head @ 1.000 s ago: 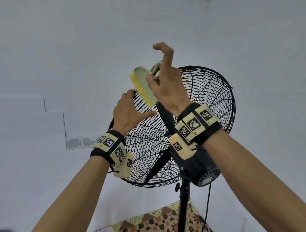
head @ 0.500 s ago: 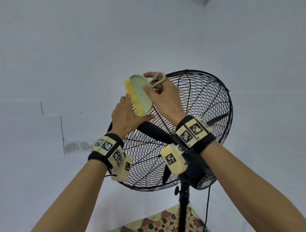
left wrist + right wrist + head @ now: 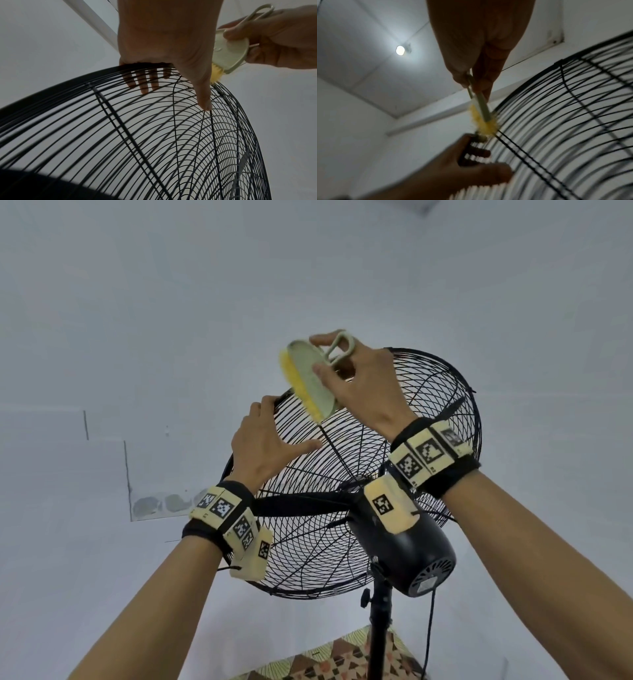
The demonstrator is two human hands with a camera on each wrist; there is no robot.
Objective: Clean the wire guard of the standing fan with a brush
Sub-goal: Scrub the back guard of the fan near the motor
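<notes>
The black wire guard (image 3: 342,474) of the standing fan fills the middle of the head view, seen from behind. My left hand (image 3: 265,440) grips the guard's upper left rim, fingers hooked over the front and thumb lying on the back wires (image 3: 205,102). My right hand (image 3: 363,385) holds a pale green brush (image 3: 310,376) by its loop handle (image 3: 337,350). The yellow bristles (image 3: 301,386) touch the top of the rim, just above my left hand. In the right wrist view the bristles (image 3: 484,124) meet the guard (image 3: 573,121) beside the left fingers.
The fan's black motor housing (image 3: 407,553) and pole (image 3: 378,635) stand below my right wrist, with a cord hanging beside them. A patterned mat (image 3: 342,659) lies on the floor at the base. White walls surround the fan; a ceiling light (image 3: 400,50) glows overhead.
My right hand has closed on the brush handle and brought the brush down onto the top rim. The left hand keeps its grip on the rim; the fan blade has turned.
</notes>
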